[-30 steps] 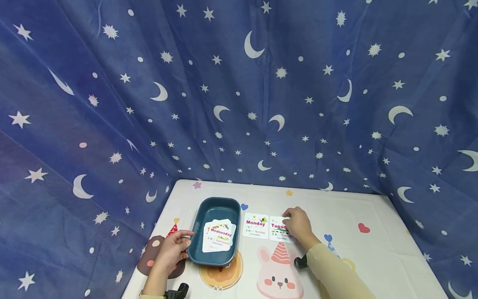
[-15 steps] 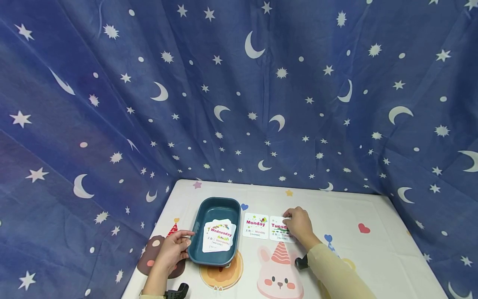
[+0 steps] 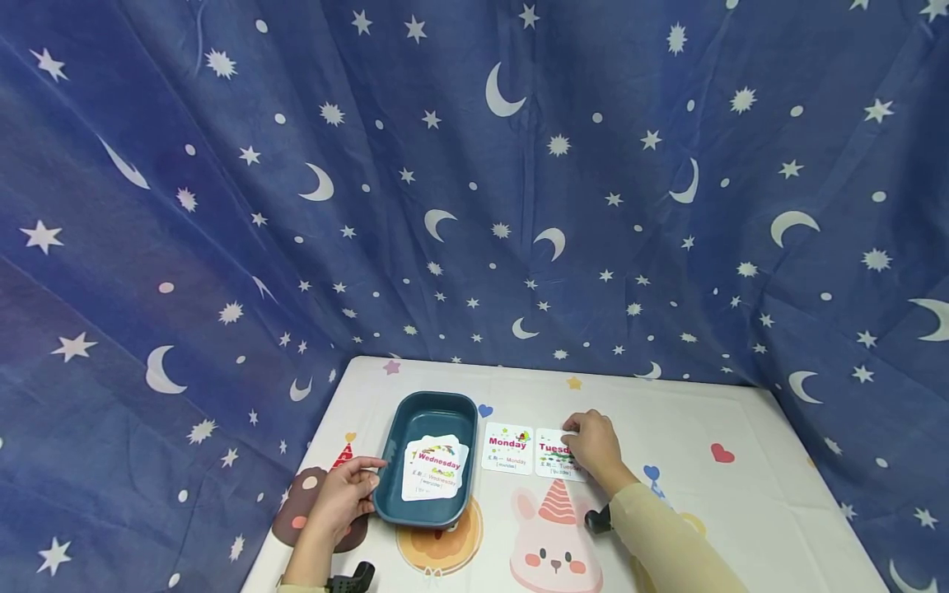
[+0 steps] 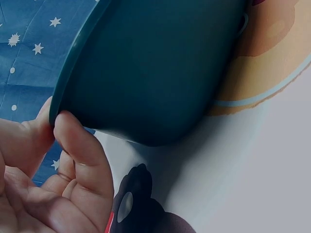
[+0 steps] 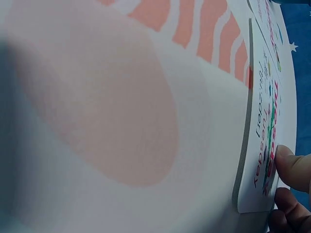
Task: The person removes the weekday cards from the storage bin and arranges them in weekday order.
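A dark teal plastic bin stands at the left of the table, holding a small stack of cards with the Wednesday card on top. At its left side my left hand pinches the rim between thumb and finger; the left wrist view shows the bin's outer wall close up. To the bin's right lie the Monday card and, beside it, the Tuesday card. My right hand grips the Tuesday card at its right side, thumb on its face, covering part of the printing.
The table is spread with a white cloth printed with cartoon figures, hearts and stars. Behind and to the left hangs a blue curtain with moons and stars. Each wrist wears a black camera mount.
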Demonstrator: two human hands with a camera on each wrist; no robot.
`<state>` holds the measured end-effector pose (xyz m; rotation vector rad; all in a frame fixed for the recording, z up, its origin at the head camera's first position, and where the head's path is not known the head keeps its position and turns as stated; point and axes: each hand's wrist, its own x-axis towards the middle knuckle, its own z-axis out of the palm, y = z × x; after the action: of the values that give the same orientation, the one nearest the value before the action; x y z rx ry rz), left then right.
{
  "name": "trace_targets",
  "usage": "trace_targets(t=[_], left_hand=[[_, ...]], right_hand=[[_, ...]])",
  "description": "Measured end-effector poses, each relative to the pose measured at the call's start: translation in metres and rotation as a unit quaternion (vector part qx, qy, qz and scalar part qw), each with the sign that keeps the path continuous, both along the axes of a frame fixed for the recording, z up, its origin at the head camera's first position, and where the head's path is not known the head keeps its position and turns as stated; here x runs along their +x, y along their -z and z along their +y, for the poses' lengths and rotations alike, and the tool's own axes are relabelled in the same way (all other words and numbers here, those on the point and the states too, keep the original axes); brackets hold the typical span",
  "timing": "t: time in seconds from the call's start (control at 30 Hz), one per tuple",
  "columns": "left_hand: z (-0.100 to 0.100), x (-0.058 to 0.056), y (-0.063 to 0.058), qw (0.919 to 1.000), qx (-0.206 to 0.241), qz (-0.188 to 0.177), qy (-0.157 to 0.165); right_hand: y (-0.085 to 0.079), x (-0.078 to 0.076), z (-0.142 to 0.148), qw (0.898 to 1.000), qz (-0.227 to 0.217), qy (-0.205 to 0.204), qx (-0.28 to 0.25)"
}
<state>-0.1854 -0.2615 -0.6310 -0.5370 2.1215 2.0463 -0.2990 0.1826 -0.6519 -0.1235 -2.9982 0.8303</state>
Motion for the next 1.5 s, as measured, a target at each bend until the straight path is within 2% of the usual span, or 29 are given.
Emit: trace_targets(t=[0.5, 1.1, 1.5], left_hand=[[0.001, 0.001, -0.001, 1.0, 0.003, 0.001, -0.003], [0.0, 0.001, -0.001, 1.0, 0.003, 0.001, -0.006], [0.001, 0.001, 0.0, 1.0, -0.002, 0.0, -0.009]], right_hand=[[-0.003, -0.007, 0.007, 0.996, -0.041, 0.016, -0.074], [-0.004, -0.011, 0.009, 0.996, -0.02, 0.024, -0.081], [-0.004, -0.013, 0.0, 0.999, 0.002, 0.016, -0.047]])
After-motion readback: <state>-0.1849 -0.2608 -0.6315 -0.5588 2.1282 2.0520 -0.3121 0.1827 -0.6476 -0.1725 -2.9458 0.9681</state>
